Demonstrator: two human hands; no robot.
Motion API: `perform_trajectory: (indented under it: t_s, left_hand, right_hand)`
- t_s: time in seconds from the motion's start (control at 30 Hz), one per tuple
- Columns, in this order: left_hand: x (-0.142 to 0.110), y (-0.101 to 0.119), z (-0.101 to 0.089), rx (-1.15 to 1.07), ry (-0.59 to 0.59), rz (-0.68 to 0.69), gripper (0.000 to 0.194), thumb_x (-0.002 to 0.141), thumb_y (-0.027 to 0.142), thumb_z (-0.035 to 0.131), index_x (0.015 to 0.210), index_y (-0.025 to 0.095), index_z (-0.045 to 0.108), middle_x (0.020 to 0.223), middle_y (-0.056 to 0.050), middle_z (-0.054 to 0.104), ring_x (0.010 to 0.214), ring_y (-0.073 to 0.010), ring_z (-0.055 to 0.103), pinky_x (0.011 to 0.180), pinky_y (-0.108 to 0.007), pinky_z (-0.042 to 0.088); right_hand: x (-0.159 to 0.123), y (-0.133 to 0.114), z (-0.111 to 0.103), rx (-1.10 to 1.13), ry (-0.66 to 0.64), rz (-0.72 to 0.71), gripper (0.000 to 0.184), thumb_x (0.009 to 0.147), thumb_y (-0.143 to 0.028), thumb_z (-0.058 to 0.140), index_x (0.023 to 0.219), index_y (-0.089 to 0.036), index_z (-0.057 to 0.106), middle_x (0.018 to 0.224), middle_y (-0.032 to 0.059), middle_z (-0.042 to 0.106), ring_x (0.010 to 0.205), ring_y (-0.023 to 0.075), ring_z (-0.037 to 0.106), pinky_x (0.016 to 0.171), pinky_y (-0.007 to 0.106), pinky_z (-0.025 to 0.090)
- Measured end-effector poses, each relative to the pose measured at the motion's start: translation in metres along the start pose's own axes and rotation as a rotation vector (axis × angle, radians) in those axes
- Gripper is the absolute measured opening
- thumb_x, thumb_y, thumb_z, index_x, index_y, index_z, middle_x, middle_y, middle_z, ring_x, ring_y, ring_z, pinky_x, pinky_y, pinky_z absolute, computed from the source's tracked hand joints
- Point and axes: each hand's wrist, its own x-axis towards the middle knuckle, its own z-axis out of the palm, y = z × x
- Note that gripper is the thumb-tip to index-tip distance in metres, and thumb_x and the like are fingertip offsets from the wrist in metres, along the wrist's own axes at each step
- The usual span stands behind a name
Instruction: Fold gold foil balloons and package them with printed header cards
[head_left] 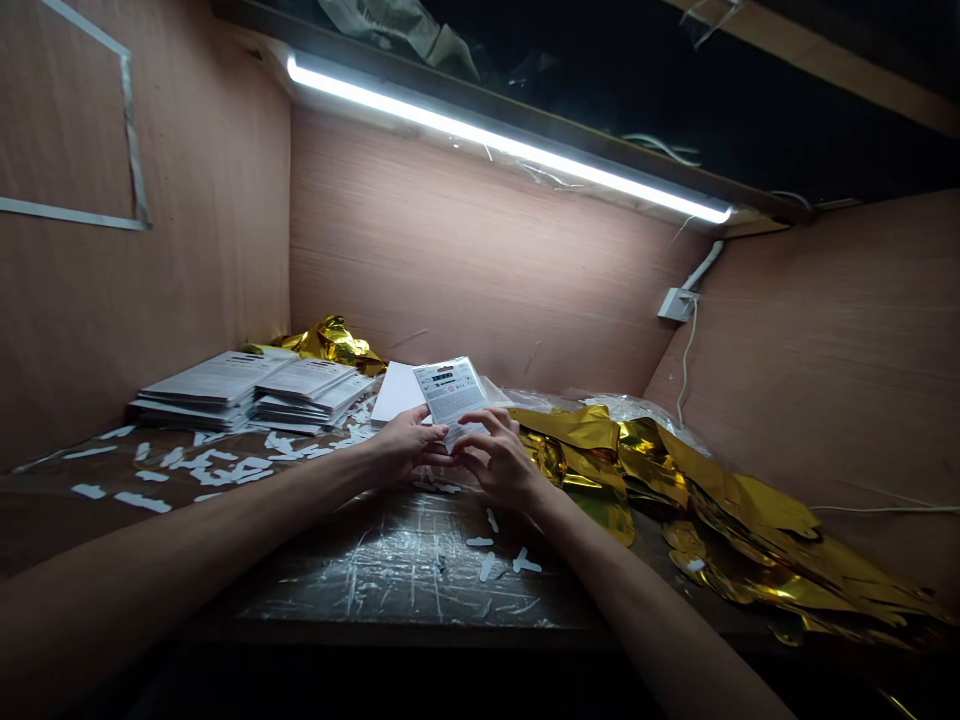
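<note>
A flat printed packaging card (448, 390) with a hang slot at its top is held tilted above the middle of the table. My left hand (411, 440) grips its lower left edge, thumb across the front. At the lower right, my right hand (499, 455) has its bent fingers on the card's front and edge, and they cover part of the print. Just behind lies a plain white card stack (396, 392). Gold foil pieces (585, 450) spread out right of my right hand.
Two stacks of printed cards, a left stack (199, 385) and a right stack (309, 390), stand at the back left. Small white paper cutouts (225, 465) are scattered on the plastic-covered tabletop (375, 570). A lit tube lamp (510, 140) hangs above; wooden panels enclose the sides.
</note>
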Motion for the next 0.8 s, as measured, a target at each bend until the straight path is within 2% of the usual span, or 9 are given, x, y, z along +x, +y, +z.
perform_trajectory:
  t_s: [0.2, 0.4, 0.5, 0.57, 0.6, 0.67, 0.7, 0.73, 0.8]
  left_hand:
    - [0.002, -0.003, 0.0, -0.005, 0.039, 0.013, 0.032, 0.091, 0.002, 0.059, 0.121, 0.014, 0.06, 0.106, -0.014, 0.075, 0.072, -0.0199, 0.077, 0.062, -0.029, 0.066]
    - [0.001, -0.006, -0.001, -0.014, -0.008, -0.034, 0.038, 0.09, 0.001, 0.06, 0.125, 0.013, 0.058, 0.103, -0.015, 0.076, 0.071, -0.0228, 0.077, 0.064, -0.034, 0.068]
    - [0.001, -0.003, 0.0, -0.032, 0.006, -0.012, 0.033, 0.087, -0.003, 0.059, 0.117, 0.009, 0.061, 0.102, -0.016, 0.076, 0.074, -0.0239, 0.078, 0.067, -0.034, 0.068]
    - [0.003, 0.001, 0.0, -0.025, 0.063, 0.007, 0.029, 0.087, -0.005, 0.058, 0.111, 0.009, 0.061, 0.1, -0.016, 0.076, 0.076, -0.0235, 0.077, 0.068, -0.034, 0.068]
    - [0.003, 0.003, -0.001, -0.016, 0.097, 0.004, 0.026, 0.087, -0.005, 0.058, 0.108, 0.008, 0.062, 0.098, -0.015, 0.075, 0.074, -0.0225, 0.077, 0.067, -0.033, 0.068]
    - [0.005, 0.005, -0.002, 0.002, 0.15, -0.023, 0.018, 0.087, -0.004, 0.06, 0.099, 0.009, 0.062, 0.09, -0.013, 0.074, 0.069, -0.0198, 0.075, 0.065, -0.03, 0.067]
    - [0.006, 0.005, -0.003, 0.007, 0.161, -0.044, 0.014, 0.086, -0.003, 0.062, 0.093, 0.009, 0.062, 0.084, -0.011, 0.072, 0.066, -0.0187, 0.073, 0.064, -0.03, 0.066]
    - [0.006, 0.005, -0.004, 0.008, 0.165, -0.064, 0.012, 0.085, -0.002, 0.064, 0.087, 0.009, 0.062, 0.078, -0.009, 0.07, 0.063, -0.018, 0.072, 0.064, -0.03, 0.066]
    - [0.006, 0.003, -0.004, 0.001, 0.157, -0.086, 0.015, 0.084, -0.001, 0.067, 0.079, 0.01, 0.06, 0.071, -0.006, 0.066, 0.061, -0.0181, 0.071, 0.064, -0.031, 0.067]
  right_hand:
    - [-0.002, 0.005, 0.006, 0.066, -0.061, -0.023, 0.005, 0.092, -0.024, 0.073, 0.094, -0.027, 0.076, 0.12, 0.0068, 0.066, 0.118, 0.0266, 0.051, 0.101, 0.045, 0.041]
    - [-0.002, 0.003, 0.015, 0.094, -0.115, -0.006, 0.007, 0.09, -0.02, 0.073, 0.085, -0.024, 0.075, 0.109, 0.0064, 0.068, 0.109, 0.0261, 0.053, 0.097, 0.044, 0.042]
    - [0.005, 0.018, 0.009, 0.229, -0.062, 0.064, 0.006, 0.088, -0.023, 0.072, 0.082, -0.022, 0.072, 0.105, 0.0073, 0.068, 0.103, 0.0246, 0.057, 0.095, 0.042, 0.046]
    - [0.006, 0.043, -0.006, 0.401, 0.156, 0.267, 0.012, 0.085, -0.029, 0.072, 0.077, -0.021, 0.068, 0.097, 0.0068, 0.068, 0.093, 0.0214, 0.061, 0.086, 0.037, 0.051]
    - [0.005, 0.06, -0.017, 0.487, 0.364, 0.452, 0.017, 0.084, -0.031, 0.071, 0.074, -0.02, 0.063, 0.087, 0.0047, 0.067, 0.084, 0.019, 0.061, 0.08, 0.034, 0.053]
    - [-0.002, 0.093, -0.038, 0.61, 0.915, 0.895, 0.025, 0.079, -0.032, 0.073, 0.071, -0.022, 0.051, 0.068, -0.0031, 0.058, 0.063, 0.0135, 0.056, 0.06, 0.025, 0.05]
    - [-0.007, 0.108, -0.047, 0.609, 1.01, 0.975, 0.027, 0.082, -0.032, 0.069, 0.072, -0.023, 0.045, 0.064, -0.0058, 0.052, 0.055, 0.0112, 0.051, 0.052, 0.022, 0.045]
    - [-0.012, 0.119, -0.054, 0.614, 1.049, 1.011, 0.029, 0.084, -0.03, 0.065, 0.072, -0.024, 0.04, 0.062, -0.0073, 0.05, 0.05, 0.0096, 0.047, 0.047, 0.02, 0.041]
    - [-0.02, 0.129, -0.061, 0.64, 1.067, 1.043, 0.029, 0.084, -0.027, 0.064, 0.074, -0.024, 0.038, 0.063, -0.0076, 0.053, 0.048, 0.0085, 0.05, 0.047, 0.019, 0.043]
